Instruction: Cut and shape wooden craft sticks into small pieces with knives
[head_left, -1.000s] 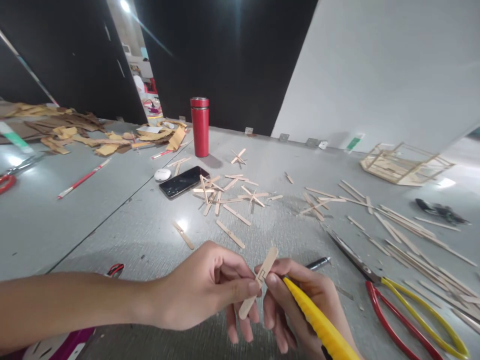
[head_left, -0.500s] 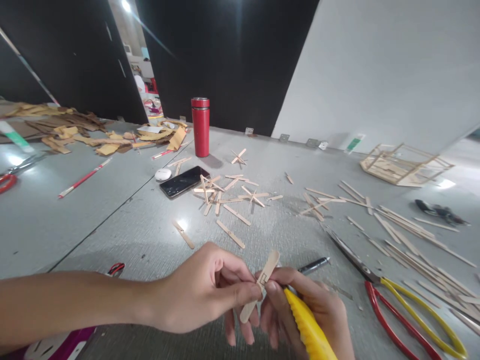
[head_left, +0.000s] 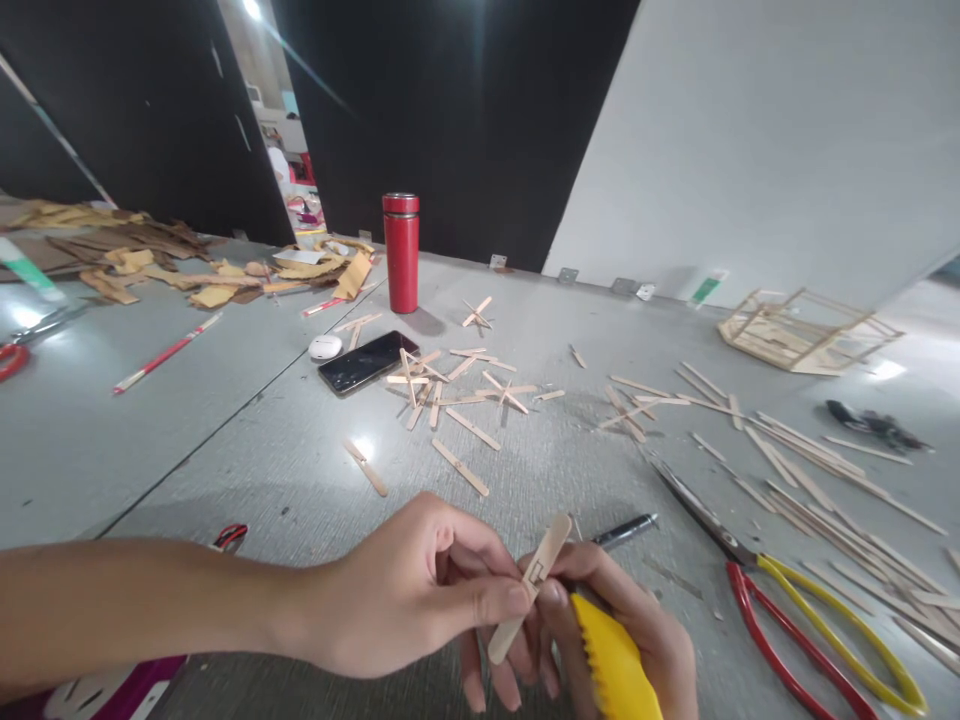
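A short wooden stick point(head_left: 553, 541) with dark marks near its middle is pinched between the thumb and fingers of my left hand point(head_left: 420, 590). My right hand point(head_left: 630, 610) is wrapped round a yellow-handled tool point(head_left: 616, 660), its thumb and forefinger close against the stick. The tool's working end is hidden by the fingers and the stick. Just beyond the right hand lies a black pen point(head_left: 626, 530). Further off, two loose sticks point(head_left: 460, 467) point(head_left: 366, 467) rest on the grey table point(head_left: 300, 460).
Scissors point(head_left: 742, 552) with red and yellow handles lie at right, beside long wooden strips point(head_left: 817, 455). Ahead are a phone point(head_left: 367, 362), a white case point(head_left: 325, 347), a red bottle point(head_left: 403, 255) and crossed sticks point(head_left: 504, 392). A wooden frame point(head_left: 806, 335) stands at far right.
Both hands and the stick have shifted slightly right and down. The grips on the stick and the yellow-handled tool look the same.
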